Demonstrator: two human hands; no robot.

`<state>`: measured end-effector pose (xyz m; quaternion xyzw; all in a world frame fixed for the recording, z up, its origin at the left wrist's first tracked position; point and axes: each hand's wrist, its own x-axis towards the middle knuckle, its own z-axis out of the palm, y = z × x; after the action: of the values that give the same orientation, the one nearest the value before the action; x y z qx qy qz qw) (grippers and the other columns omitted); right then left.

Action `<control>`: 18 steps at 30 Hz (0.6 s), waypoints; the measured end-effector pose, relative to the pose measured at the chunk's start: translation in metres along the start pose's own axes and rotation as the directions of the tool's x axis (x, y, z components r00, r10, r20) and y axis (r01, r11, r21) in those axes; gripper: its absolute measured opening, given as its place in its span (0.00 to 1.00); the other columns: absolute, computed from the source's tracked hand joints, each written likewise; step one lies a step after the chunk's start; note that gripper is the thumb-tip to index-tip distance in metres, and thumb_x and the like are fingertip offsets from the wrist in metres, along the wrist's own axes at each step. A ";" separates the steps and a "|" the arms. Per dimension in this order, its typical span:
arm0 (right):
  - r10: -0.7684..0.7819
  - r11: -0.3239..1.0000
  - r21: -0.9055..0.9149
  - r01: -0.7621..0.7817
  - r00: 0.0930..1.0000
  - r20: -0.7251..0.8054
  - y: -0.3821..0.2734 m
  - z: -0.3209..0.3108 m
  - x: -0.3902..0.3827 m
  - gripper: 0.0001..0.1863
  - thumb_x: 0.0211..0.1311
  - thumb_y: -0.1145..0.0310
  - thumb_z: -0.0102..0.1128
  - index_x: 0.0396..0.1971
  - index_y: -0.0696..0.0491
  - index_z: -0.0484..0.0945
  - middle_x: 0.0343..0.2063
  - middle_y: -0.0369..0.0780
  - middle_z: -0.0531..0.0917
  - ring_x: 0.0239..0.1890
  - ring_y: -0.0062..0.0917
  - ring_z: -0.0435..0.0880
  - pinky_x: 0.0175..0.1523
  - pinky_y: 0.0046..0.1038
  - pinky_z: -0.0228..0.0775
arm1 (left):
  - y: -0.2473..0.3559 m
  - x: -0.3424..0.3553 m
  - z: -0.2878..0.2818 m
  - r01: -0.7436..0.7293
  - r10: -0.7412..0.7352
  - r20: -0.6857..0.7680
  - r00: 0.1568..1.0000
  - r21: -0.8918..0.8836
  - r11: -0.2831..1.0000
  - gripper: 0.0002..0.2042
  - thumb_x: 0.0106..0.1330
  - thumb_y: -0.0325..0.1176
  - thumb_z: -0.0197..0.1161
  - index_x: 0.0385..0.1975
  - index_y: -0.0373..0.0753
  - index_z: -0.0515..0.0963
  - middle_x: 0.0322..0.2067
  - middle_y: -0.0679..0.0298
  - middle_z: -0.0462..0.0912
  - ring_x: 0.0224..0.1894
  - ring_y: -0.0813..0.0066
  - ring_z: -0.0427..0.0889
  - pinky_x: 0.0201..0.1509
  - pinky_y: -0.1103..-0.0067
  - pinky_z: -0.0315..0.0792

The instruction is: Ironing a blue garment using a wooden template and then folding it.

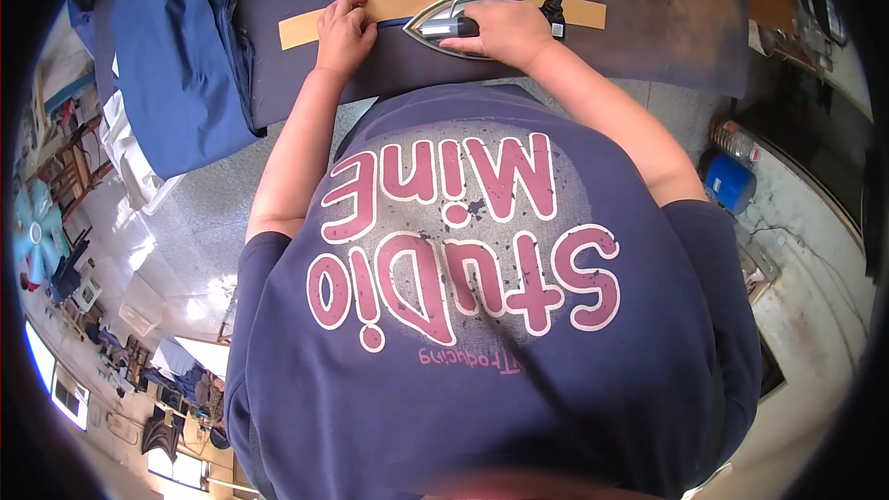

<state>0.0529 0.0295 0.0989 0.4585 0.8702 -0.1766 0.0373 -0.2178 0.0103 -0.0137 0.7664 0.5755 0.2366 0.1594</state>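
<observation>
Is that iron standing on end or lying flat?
Lying flat, it appears: seen from above, the iron shows its pointed front outline spread around the handle, which the right hand grips.

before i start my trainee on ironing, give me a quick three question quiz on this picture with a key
1. Multiple choice: which hand holds the iron?
A) left
B) right
C) both

2. True or false: the iron's pointed tip faces the left side of the picture.

3. Short answer: what colour is the long strip under the fingers of the left hand?

Key:
1. B, the right hand
2. True
3. Tan
</observation>
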 end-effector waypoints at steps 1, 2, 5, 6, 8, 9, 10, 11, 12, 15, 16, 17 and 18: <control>-0.011 1.000 0.029 0.012 0.999 -0.030 -0.005 0.000 0.002 0.31 0.54 0.33 0.52 0.26 0.52 0.76 0.26 0.39 0.82 0.32 0.35 0.82 0.36 0.35 0.74 | -0.002 0.000 0.000 -0.006 0.006 0.000 1.000 0.002 1.000 0.04 0.52 0.30 0.64 0.26 0.39 0.77 0.49 0.63 0.77 0.53 0.60 0.72 0.57 0.66 0.65; -0.012 0.999 0.042 0.013 1.000 -0.011 -0.010 -0.001 0.006 0.31 0.54 0.34 0.52 0.26 0.52 0.77 0.26 0.40 0.82 0.32 0.36 0.82 0.36 0.36 0.74 | -0.004 0.000 0.000 -0.004 0.004 -0.001 1.000 0.002 1.000 0.04 0.52 0.30 0.64 0.26 0.39 0.77 0.49 0.63 0.77 0.53 0.60 0.72 0.57 0.66 0.65; -0.025 0.999 0.029 0.025 1.000 -0.011 -0.019 0.005 0.015 0.32 0.54 0.34 0.52 0.25 0.53 0.77 0.26 0.40 0.82 0.32 0.36 0.82 0.36 0.35 0.74 | -0.007 0.002 -0.002 -0.021 0.021 0.005 1.000 -0.016 1.000 0.05 0.51 0.30 0.64 0.25 0.39 0.77 0.49 0.63 0.77 0.53 0.59 0.73 0.56 0.66 0.66; -0.027 1.000 0.014 0.027 1.000 0.005 -0.023 0.006 0.020 0.32 0.54 0.33 0.51 0.26 0.53 0.78 0.28 0.40 0.83 0.32 0.35 0.82 0.36 0.35 0.75 | -0.011 0.002 -0.002 -0.020 0.021 0.024 0.999 -0.039 0.999 0.04 0.51 0.29 0.64 0.25 0.38 0.77 0.48 0.62 0.77 0.52 0.58 0.73 0.56 0.67 0.67; -0.034 0.999 0.012 0.034 0.999 0.003 -0.032 0.009 0.028 0.32 0.54 0.33 0.51 0.26 0.53 0.79 0.28 0.39 0.83 0.32 0.35 0.83 0.36 0.34 0.75 | -0.017 0.003 -0.003 -0.017 0.020 0.044 0.999 -0.061 0.998 0.04 0.51 0.28 0.64 0.26 0.38 0.77 0.48 0.62 0.77 0.52 0.58 0.73 0.55 0.67 0.68; -0.040 0.999 0.010 0.040 0.999 0.000 -0.036 0.010 0.032 0.32 0.54 0.33 0.51 0.26 0.53 0.79 0.28 0.39 0.84 0.32 0.34 0.83 0.35 0.34 0.75 | -0.021 0.003 -0.004 -0.023 0.027 0.044 0.999 -0.095 0.995 0.04 0.52 0.27 0.64 0.26 0.38 0.77 0.48 0.62 0.77 0.51 0.57 0.73 0.55 0.67 0.68; -0.037 0.999 0.017 0.037 0.999 -0.009 -0.041 0.010 0.036 0.32 0.52 0.33 0.53 0.26 0.52 0.82 0.27 0.40 0.84 0.31 0.33 0.84 0.36 0.34 0.76 | -0.024 0.002 -0.005 -0.028 0.034 0.044 0.998 -0.128 0.991 0.04 0.52 0.26 0.63 0.27 0.38 0.77 0.48 0.61 0.77 0.51 0.57 0.73 0.55 0.67 0.68; -0.038 0.999 0.018 0.039 0.999 -0.007 -0.046 0.011 0.040 0.32 0.52 0.33 0.53 0.26 0.52 0.82 0.27 0.40 0.84 0.31 0.33 0.84 0.36 0.34 0.76 | -0.027 0.001 -0.006 -0.026 0.032 0.044 0.999 -0.129 0.991 0.04 0.52 0.26 0.63 0.27 0.38 0.77 0.48 0.61 0.77 0.51 0.57 0.73 0.55 0.67 0.68; -0.041 0.999 0.017 0.041 0.999 0.005 -0.050 0.010 0.043 0.32 0.53 0.33 0.53 0.26 0.52 0.82 0.26 0.40 0.84 0.31 0.33 0.84 0.36 0.34 0.76 | -0.030 0.001 -0.007 -0.019 0.029 0.052 0.998 -0.178 0.984 0.04 0.54 0.25 0.62 0.29 0.38 0.77 0.48 0.60 0.77 0.51 0.56 0.73 0.55 0.67 0.68; -0.045 0.999 0.010 0.045 0.999 0.023 -0.059 0.014 0.052 0.32 0.53 0.33 0.52 0.26 0.52 0.81 0.27 0.40 0.84 0.31 0.34 0.84 0.35 0.34 0.76 | -0.034 -0.001 -0.013 0.025 -0.030 -0.014 0.999 -0.278 0.960 0.05 0.56 0.23 0.59 0.32 0.38 0.77 0.48 0.60 0.78 0.52 0.56 0.73 0.56 0.68 0.68; -0.046 0.999 0.004 0.046 0.999 0.028 -0.061 0.015 0.054 0.33 0.54 0.33 0.51 0.27 0.52 0.80 0.27 0.40 0.84 0.31 0.35 0.84 0.34 0.35 0.76 | -0.034 -0.001 -0.017 0.057 -0.089 -0.084 0.993 -0.329 0.943 0.07 0.57 0.22 0.57 0.33 0.38 0.78 0.48 0.59 0.78 0.52 0.56 0.74 0.56 0.69 0.69; -0.043 0.999 0.002 0.043 0.999 0.028 -0.063 0.015 0.056 0.33 0.54 0.33 0.51 0.27 0.52 0.80 0.27 0.40 0.84 0.31 0.35 0.84 0.34 0.35 0.76 | -0.035 0.000 -0.023 0.054 -0.087 -0.084 0.993 -0.331 0.942 0.07 0.57 0.22 0.57 0.33 0.38 0.78 0.48 0.59 0.78 0.52 0.56 0.74 0.56 0.69 0.69; -0.037 0.999 -0.009 0.037 0.998 0.042 -0.065 0.014 0.058 0.33 0.54 0.33 0.50 0.27 0.52 0.80 0.28 0.41 0.84 0.31 0.35 0.84 0.35 0.35 0.76 | -0.036 0.001 -0.031 0.070 -0.118 -0.144 0.983 -0.302 0.951 0.08 0.57 0.21 0.56 0.34 0.39 0.78 0.48 0.59 0.78 0.52 0.56 0.74 0.56 0.69 0.69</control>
<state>-0.0345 0.0363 0.0904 0.4384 0.8784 -0.1824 0.0547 -0.2637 0.0210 -0.0065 0.6842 0.5806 0.3727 0.2364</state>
